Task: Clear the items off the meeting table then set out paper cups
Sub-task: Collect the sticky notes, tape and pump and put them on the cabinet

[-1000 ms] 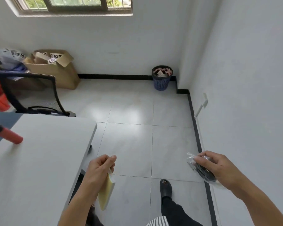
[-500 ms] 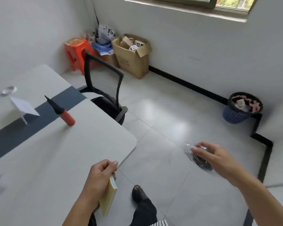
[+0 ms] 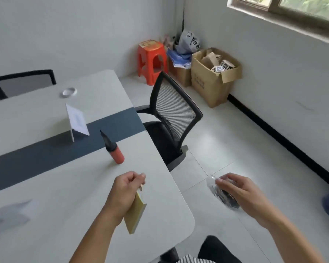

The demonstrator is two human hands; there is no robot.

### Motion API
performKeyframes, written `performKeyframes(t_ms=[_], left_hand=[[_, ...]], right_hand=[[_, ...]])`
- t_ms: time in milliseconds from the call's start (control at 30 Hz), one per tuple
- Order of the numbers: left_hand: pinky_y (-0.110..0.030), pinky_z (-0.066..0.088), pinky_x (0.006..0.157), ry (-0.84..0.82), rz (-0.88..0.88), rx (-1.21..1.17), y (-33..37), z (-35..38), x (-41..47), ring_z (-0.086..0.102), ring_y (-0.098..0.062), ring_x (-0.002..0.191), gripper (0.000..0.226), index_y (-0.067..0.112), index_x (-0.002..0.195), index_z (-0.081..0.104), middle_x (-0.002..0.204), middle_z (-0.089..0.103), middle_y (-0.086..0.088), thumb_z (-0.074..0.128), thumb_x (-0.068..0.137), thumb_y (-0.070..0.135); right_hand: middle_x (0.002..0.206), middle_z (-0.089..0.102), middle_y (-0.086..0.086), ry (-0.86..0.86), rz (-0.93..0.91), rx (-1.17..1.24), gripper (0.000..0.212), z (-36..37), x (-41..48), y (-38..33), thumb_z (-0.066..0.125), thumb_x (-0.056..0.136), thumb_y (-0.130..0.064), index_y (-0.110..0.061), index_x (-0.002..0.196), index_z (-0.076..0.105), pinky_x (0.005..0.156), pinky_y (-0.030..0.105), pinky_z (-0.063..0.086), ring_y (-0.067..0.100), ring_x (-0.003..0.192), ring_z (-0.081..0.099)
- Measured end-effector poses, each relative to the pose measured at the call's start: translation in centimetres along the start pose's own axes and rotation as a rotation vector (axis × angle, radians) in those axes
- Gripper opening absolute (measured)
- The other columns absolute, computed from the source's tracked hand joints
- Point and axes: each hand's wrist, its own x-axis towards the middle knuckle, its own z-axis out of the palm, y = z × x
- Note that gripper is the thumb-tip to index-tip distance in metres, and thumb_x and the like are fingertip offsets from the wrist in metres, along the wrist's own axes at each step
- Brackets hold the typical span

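Left hand (image 3: 126,190) extended over white table (image 3: 65,205), thin yellow notepad (image 3: 135,213) pinched, hanging downward. Right hand (image 3: 239,194) held over floor, clear plastic bag of dark items (image 3: 221,194) gripped.

Bright window daylight, motion-blurred edges

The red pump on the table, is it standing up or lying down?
Lying down. The red pump rests on its side on the table, with its black nozzle pointing toward the dark centre strip.

Office: meeting table (image 3: 46,196), mesh chair (image 3: 174,118)
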Motion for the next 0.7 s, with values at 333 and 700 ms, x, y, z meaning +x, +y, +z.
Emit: performKeyframes(t_ms=[333, 700], left_hand=[[-0.033, 0.034, 0.064, 0.425, -0.473, -0.471, -1.5, -4.7, 1.2, 0.048, -0.024, 0.076, 0.025, 0.015, 0.093, 0.066, 0.087, 0.050, -0.004, 0.060, 0.076, 0.033], [-0.036, 0.049, 0.063, 0.814, -0.431, -0.892, -4.2, -1.3, -2.3, 0.063, -0.028, 0.077, 0.032, 0.003, 0.103, 0.067, 0.094, 0.067, -0.017, 0.053, 0.080, -0.015]], right_hand=[[0.060, 0.054, 0.012, -0.495, -0.131, -0.269, 0.051, 5.8, 19.2, -7.5, 0.062, 0.087, -0.042, 0.009, 0.081, 0.063, 0.061, 0.035, 0.039, 0.019, 0.058, 0.048], [0.126, 0.060, 0.003, -0.643, -0.646, -0.868, 0.100, 24.4, 28.0, -15.6, 0.058, 0.066, -0.079, -0.035, 0.146, 0.018, 0.079, 0.038, 0.044, 0.029, 0.110, 0.061]])
